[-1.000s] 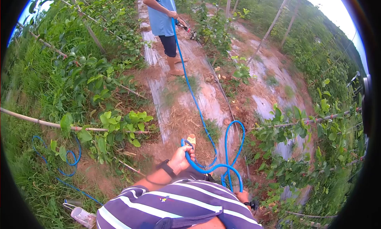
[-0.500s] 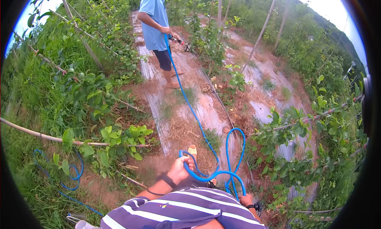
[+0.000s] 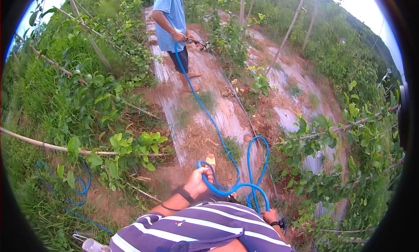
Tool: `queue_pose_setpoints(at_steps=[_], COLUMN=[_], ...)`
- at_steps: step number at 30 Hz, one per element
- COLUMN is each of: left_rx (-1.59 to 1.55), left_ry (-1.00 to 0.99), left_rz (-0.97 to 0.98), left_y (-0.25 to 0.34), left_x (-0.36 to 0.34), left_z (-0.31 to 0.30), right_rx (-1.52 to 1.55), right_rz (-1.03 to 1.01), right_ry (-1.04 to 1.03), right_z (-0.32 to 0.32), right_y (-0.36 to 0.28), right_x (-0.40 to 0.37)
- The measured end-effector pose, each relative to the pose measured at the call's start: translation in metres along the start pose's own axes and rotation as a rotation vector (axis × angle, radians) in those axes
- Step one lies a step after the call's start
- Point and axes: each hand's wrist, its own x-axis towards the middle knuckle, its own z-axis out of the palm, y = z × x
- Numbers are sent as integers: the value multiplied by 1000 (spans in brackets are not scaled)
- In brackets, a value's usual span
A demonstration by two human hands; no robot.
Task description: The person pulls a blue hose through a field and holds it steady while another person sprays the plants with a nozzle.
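My left hand [image 3: 200,181] is closed round a blue hose [image 3: 209,117], in front of my striped shirt. Lower right, beside the shirt, my right hand [image 3: 269,215] grips another part of the same hose. Between the hands the hose curves, and a tall loop stands just beyond them. From there it runs up the path to a person in a light blue shirt [image 3: 166,22], who holds it and a tool [image 3: 198,44] whose details are too small to tell.
Leafy plants and wooden poles [image 3: 288,33] line both sides of the path. A long bamboo pole [image 3: 48,146] crosses at the left, above more coiled blue hose [image 3: 83,187]. A white container [image 3: 92,246] lies at the lower left. Plastic sheeting [image 3: 174,116] covers parts of the ground.
My left hand has shifted slightly left and up, and my right hand slightly up, with the hose. The other person's hose hand has moved a little left, and the legs have changed position.
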Motion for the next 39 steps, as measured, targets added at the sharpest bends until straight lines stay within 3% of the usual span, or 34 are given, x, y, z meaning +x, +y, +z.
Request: queue_pose_setpoints(at_steps=[4,15,18,25,29,39], left_rx=[13,-22,2,55,93,107], left_ry=[-18,24,40,48,31,-13], left_rz=[-6,-7,-11,3,-10,-31], left_y=[0,-1,-2,-6,-7,-10], left_x=[0,5,9,17,17,29], left_z=[3,-5,-8,0,13,9], right_rx=[-44,-43,-82,-55,-98,-87], right_rz=[-81,17,-32,97,79,126], right_ry=[13,-28,-12,-38,-14,-33], right_z=[-1,6,15,8,11,-9], right_y=[-3,13,58,44,60,27], right_x=[-12,10,48,33,37,10])
